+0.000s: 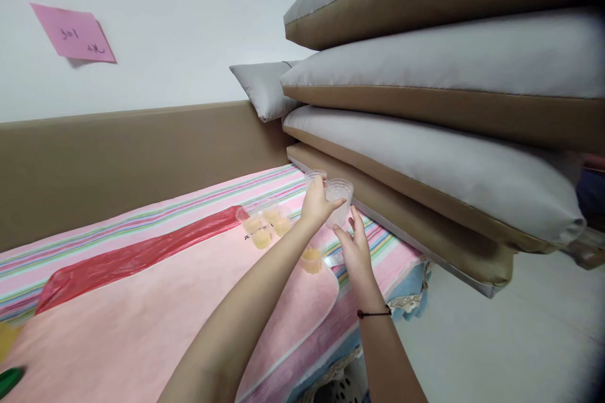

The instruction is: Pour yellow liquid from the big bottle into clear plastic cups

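In your head view, the front cup [340,192] is see-through and faintly cloudy, with a round rim. It sits between your hands: your right hand [355,242] pinches its low end, while your left hand [317,201] lays a thumb on its side; you can't tell how firmly the left grips. A rear cup [311,174] is at your left fingers. Nearby, yellow-filled cups [261,239] stand on the pink mat [189,327], partly behind your left forearm; stacked cushions [425,138] rise beyond.
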A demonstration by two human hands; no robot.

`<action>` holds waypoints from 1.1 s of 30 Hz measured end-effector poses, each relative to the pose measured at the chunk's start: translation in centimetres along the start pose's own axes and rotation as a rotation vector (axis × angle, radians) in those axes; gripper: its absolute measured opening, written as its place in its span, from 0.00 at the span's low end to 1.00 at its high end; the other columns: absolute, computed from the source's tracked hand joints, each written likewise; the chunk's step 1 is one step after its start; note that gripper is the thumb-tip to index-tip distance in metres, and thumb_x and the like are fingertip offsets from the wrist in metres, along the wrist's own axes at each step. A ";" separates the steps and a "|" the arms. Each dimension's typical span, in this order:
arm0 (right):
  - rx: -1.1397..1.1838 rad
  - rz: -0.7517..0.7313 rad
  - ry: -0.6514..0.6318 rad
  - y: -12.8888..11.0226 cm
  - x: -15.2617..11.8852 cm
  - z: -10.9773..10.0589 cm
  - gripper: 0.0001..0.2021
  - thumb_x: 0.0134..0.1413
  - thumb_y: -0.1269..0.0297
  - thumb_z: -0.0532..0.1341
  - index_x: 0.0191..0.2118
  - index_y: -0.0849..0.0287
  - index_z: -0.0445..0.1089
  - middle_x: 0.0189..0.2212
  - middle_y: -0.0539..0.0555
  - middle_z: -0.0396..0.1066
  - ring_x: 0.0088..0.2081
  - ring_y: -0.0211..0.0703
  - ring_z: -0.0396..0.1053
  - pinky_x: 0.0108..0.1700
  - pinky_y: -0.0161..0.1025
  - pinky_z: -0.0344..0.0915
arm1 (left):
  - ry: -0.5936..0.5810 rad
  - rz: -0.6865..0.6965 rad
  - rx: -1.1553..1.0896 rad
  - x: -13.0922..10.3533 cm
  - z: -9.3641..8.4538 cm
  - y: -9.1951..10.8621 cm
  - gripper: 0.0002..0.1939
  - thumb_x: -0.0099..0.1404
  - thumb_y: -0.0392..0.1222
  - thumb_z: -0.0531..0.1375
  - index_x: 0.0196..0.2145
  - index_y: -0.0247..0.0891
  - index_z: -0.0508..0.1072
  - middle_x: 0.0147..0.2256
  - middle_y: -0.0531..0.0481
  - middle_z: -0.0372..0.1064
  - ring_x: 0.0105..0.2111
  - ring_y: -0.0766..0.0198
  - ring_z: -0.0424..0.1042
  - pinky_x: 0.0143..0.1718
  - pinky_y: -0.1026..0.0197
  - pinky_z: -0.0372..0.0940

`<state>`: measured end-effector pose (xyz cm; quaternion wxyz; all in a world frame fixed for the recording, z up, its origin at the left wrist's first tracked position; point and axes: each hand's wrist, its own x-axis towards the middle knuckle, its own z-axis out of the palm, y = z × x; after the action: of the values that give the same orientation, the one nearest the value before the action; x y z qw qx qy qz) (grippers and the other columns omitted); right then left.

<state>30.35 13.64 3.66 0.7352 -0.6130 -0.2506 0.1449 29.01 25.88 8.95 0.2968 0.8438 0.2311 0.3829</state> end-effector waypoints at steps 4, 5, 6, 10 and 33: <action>0.008 0.001 -0.024 0.5 0.6 0.1 0.42 0.47 0.55 0.58 0.68 0.56 0.45 0.69 0.57 0.44 0.68 0.49 0.44 0.64 0.47 0.51 | -0.021 -0.002 -0.020 0.1 0.4 0.0 0.33 0.47 0.41 0.71 0.48 0.39 0.61 0.42 0.45 0.66 0.45 0.52 0.69 0.46 0.50 0.64; 0.018 -0.001 -0.024 0.6 0.7 0.0 0.43 0.46 0.55 0.59 0.68 0.57 0.44 0.70 0.57 0.42 0.68 0.50 0.43 0.64 0.48 0.50 | -0.028 0.002 -0.028 0.1 0.5 0.0 0.33 0.47 0.40 0.71 0.48 0.39 0.61 0.44 0.44 0.66 0.46 0.52 0.68 0.47 0.50 0.63; 0.029 -0.004 -0.024 0.6 0.8 -0.1 0.44 0.46 0.56 0.59 0.69 0.57 0.42 0.70 0.57 0.40 0.69 0.50 0.43 0.65 0.48 0.49 | -0.033 0.007 -0.037 0.1 0.6 0.0 0.34 0.46 0.40 0.71 0.48 0.39 0.61 0.45 0.43 0.66 0.47 0.51 0.68 0.48 0.51 0.63; 0.075 -0.010 -0.042 0.8 1.3 -0.6 0.46 0.44 0.57 0.60 0.69 0.58 0.40 0.70 0.59 0.37 0.69 0.50 0.41 0.65 0.51 0.46 | -0.057 0.023 -0.068 0.1 0.9 0.2 0.37 0.46 0.40 0.72 0.51 0.40 0.59 0.51 0.40 0.64 0.50 0.51 0.67 0.49 0.50 0.63; 0.078 -0.110 -0.071 1.0 1.4 -0.8 0.36 0.48 0.62 0.61 0.65 0.55 0.54 0.68 0.57 0.48 0.67 0.53 0.47 0.65 0.53 0.51 | -0.072 -0.157 -0.153 -0.2 0.0 0.8 0.35 0.40 0.43 0.74 0.45 0.35 0.68 0.49 0.40 0.68 0.48 0.51 0.69 0.48 0.52 0.64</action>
<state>32.04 13.89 2.80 0.7560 -0.5637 -0.3040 0.1353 29.01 25.18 9.36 0.3974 0.8111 0.2560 0.3444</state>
